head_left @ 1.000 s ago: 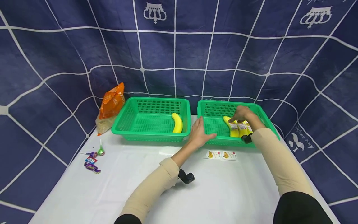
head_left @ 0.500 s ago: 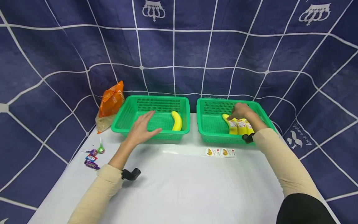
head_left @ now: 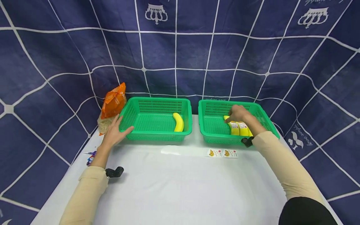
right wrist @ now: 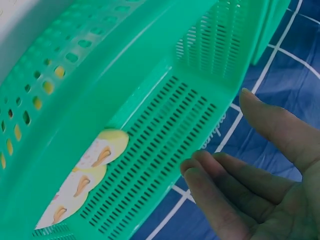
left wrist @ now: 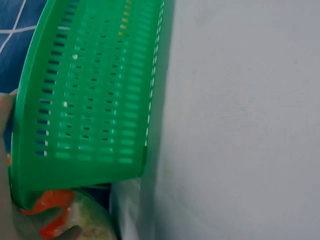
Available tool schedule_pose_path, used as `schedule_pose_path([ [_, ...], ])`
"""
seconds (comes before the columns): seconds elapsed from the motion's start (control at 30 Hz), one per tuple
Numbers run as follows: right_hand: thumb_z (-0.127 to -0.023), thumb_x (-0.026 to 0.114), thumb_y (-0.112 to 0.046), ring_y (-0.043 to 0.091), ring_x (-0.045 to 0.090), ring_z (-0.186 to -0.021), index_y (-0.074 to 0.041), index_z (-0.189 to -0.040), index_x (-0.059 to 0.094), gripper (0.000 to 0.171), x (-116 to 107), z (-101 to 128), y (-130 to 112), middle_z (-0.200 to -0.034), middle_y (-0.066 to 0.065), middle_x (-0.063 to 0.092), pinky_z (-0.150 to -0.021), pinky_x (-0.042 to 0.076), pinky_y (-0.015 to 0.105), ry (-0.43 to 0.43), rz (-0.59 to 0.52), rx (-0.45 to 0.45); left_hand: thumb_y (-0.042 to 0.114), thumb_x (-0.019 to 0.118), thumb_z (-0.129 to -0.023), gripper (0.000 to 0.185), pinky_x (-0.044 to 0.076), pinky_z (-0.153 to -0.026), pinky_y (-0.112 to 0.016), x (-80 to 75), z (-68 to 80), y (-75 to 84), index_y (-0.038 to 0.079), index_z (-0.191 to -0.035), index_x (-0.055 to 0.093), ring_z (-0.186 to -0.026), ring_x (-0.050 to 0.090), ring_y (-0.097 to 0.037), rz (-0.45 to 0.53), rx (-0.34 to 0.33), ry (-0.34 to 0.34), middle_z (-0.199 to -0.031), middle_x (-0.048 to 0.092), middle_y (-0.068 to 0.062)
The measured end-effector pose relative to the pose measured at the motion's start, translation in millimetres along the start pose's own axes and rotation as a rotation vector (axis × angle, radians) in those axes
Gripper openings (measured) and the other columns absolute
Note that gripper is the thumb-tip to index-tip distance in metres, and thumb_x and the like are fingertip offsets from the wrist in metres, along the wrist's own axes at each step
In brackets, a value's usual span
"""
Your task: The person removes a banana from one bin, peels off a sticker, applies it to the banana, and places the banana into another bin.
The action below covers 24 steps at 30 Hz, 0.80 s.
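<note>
My left hand [head_left: 113,132] is spread at the left front corner of the left green basket [head_left: 156,136], fingertips overlapping the foot of an orange snack bag [head_left: 113,104]. One yellow banana [head_left: 178,122] lies at the right end of that basket. Over the right green basket [head_left: 222,140] hovers my right hand [head_left: 237,113], above several bananas [head_left: 234,129] lined up side by side with white labels on them. In the right wrist view the right hand [right wrist: 270,200] holds nothing; its thumb and fingers are apart, beside the labels [right wrist: 100,152] on the bananas.
A strip of banana stickers [head_left: 222,153] lies on the white table [head_left: 180,187] before the right basket. Wrapped candies [head_left: 90,159] are partly hidden behind the left forearm. A dark blue gridded cloth [head_left: 191,50] hangs behind and on both sides.
My left hand has moved left, from between the two baskets, past the front of the left one, to its left corner. The right hand has stayed over the labelled bananas, shifting slightly.
</note>
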State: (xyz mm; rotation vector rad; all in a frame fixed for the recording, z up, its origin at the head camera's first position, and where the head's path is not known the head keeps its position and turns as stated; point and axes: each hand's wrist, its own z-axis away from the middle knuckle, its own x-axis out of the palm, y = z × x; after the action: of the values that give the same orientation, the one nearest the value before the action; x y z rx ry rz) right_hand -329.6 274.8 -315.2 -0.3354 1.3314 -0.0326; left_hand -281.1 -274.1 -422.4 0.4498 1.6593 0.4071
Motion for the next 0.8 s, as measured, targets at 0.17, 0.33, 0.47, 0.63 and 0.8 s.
schedule_pose_path([
  [0.17, -0.083, 0.076, -0.032, 0.048, 0.051, -0.123, 0.01, -0.12, 0.064, 0.058, 3.2, -2.5, -7.3, -0.129, 0.027, 0.06, -0.099, 0.048, 0.057, -0.006, 0.012, -0.008, 0.063, 0.055, -0.088, 0.099, 0.021, -0.108, -0.075, 0.5, -4.6, -6.0, 0.008, -0.157, 0.009, -0.143, 0.017, -0.055, 0.092, -0.009, -0.03, -0.166, 0.0, -0.013],
  [0.33, -0.084, 0.075, -0.032, 0.047, 0.051, -0.123, 0.01, -0.123, 0.062, 0.058, 5.6, -6.1, -11.5, -0.131, 0.027, 0.059, -0.098, 0.049, 0.056, -0.033, 0.022, 0.002, 0.06, 0.061, -0.086, 0.102, 0.021, -0.111, -0.072, 4.5, -4.8, -6.9, 0.008, -0.157, 0.01, -0.145, 0.016, -0.051, 0.171, -0.023, -0.003, -0.165, 0.005, -0.014],
  [0.47, -0.084, 0.075, -0.032, 0.047, 0.052, -0.123, 0.009, -0.123, 0.062, 0.058, 7.9, -10.1, -16.2, -0.131, 0.027, 0.059, -0.097, 0.05, 0.055, -0.044, 0.021, -0.01, 0.06, 0.064, -0.085, 0.104, 0.02, -0.112, -0.071, 8.7, -4.3, -10.7, 0.01, -0.158, 0.01, -0.147, 0.014, -0.047, 0.223, -0.044, 0.013, -0.166, 0.006, -0.012],
  [0.63, -0.084, 0.076, -0.032, 0.046, 0.051, -0.122, 0.009, -0.125, 0.06, 0.06, 8.0, -13.6, -22.6, -0.132, 0.028, 0.058, -0.096, 0.05, 0.055, -0.047, 0.018, -0.018, 0.057, 0.066, -0.084, 0.103, 0.019, -0.114, -0.069, 11.7, -4.1, -13.2, 0.01, -0.157, 0.011, -0.148, 0.014, -0.045, 0.267, -0.045, 0.044, -0.165, 0.008, -0.011],
  [0.8, -0.084, 0.076, -0.031, 0.046, 0.052, -0.123, 0.01, -0.126, 0.059, 0.061, 6.0, -21.0, -28.7, -0.133, 0.028, 0.057, -0.096, 0.05, 0.054, -0.042, 0.016, -0.049, 0.054, 0.067, -0.085, 0.101, 0.019, -0.114, -0.068, 10.9, -1.5, -11.2, 0.011, -0.157, 0.013, -0.148, 0.014, -0.045, 0.29, -0.042, 0.056, -0.165, 0.009, -0.011],
])
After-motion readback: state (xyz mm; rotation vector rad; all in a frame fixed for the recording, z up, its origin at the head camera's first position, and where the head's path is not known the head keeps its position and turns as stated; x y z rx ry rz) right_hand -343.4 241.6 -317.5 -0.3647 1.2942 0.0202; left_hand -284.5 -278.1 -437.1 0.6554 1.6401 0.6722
